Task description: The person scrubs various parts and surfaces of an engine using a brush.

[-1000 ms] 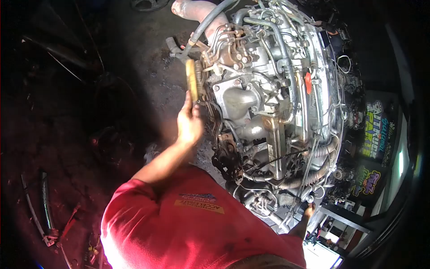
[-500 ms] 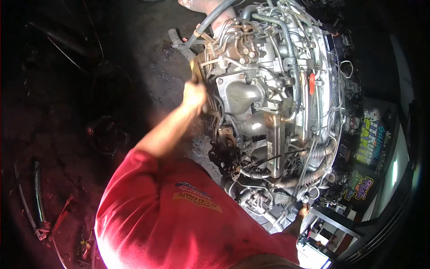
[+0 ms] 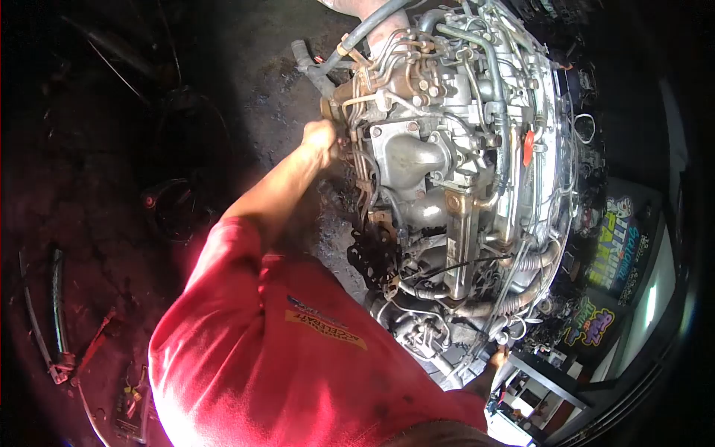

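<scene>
A large metal engine (image 3: 410,160), covered in pipes and hoses, fills the middle and upper right. At its left edge my left hand (image 3: 320,135) is closed around a brownish, elongated thing, too blurred to name, beside the thin metal pipes. The outstretched left arm comes from a red sleeve. Far from it, at the engine's lower right end, my right hand (image 3: 500,358) is small and partly hidden, close to a round metal part (image 3: 503,337). Its fingers are too unclear to read. A curved metal outlet (image 3: 417,160) lies between the two hands.
Dark, stained floor (image 3: 275,82) spreads along the left. Hoses (image 3: 58,313) and a red tool-like object (image 3: 97,346) lie at the lower left. A thick grey hose (image 3: 369,30) crosses the top. Signs (image 3: 612,238) and shelving (image 3: 547,380) stand at the right.
My left hand has shifted slightly up in the view and stays closed at the engine's edge. The engine appears a little further right. My right hand remains at the lower right end.
</scene>
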Tool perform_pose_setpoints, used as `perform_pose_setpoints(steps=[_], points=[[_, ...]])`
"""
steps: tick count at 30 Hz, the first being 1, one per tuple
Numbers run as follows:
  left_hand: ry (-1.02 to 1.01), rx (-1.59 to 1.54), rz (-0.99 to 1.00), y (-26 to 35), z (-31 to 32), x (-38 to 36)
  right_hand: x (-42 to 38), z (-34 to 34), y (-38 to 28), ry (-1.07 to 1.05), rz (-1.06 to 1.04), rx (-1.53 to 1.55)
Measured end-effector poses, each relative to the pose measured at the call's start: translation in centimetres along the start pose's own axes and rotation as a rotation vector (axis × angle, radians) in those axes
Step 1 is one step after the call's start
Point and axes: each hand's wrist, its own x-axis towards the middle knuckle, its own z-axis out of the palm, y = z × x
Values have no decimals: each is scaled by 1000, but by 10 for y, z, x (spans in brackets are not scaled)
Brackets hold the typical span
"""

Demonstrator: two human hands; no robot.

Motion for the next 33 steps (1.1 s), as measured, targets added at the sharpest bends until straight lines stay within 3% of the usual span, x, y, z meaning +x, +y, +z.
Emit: perform_pose_setpoints(steps=[3, 5, 7, 9, 10, 11, 13, 15, 17, 19, 21, 22, 23, 25, 27, 28, 30, 33], points=[[-72, -32, -50, 9, -8, -10, 6, -1, 10, -5, -46, -45], [-180, -179, -109, 2, -12, -29, 10, 5, 27, -6, -98, 114], [-148, -143, -87, 0, -1, -10, 26, 26, 62, 255, -223, 317], [-163, -25, -57, -15, -15, 55, 65, 32, 158, -187, -116, 808], [-121, -15, -150, -10, -25, 79, 18, 23, 57, -18, -146, 494], [-70, -13, -258, -8, -28, 85, 14, 20, 41, -38, -104, 451], [-20, 138, -107, 7, -17, 28, 14, 22, 38, 84, -147, 193], [-127, 189, -58, -9, -36, 9, -17, 16, -19, 86, -95, 349], [-137, -180, -260, -18, -39, -7, -36, 9, -51, 84, -89, 358], [-162, -268, -294, -13, -24, 0, -14, 18, -7, 106, -112, 388], [-172, -122, -211, -16, -19, 57, -10, 22, 3, 138, -174, 342], [-201, -249, -281, -15, -23, 81, -7, 29, 18, 132, -169, 352], [-160, -170, -177, -15, -17, 90, -2, 34, 34, 160, -189, 355], [-18, -115, -129, -7, -5, 49, 8, 32, 30, 151, -172, 377], [-53, 75, 10, -23, -17, 30, 1, 31, 16, 220, -179, 297], [-109, 51, 53, -40, -31, 26, -14, 26, -9, 208, -200, 328], [16, 9, 51, -52, -33, -8, -6, 31, 10, 205, -217, 332], [15, -74, 151, -51, -13, -13, 1, 28, 15, 155, -167, 271]])
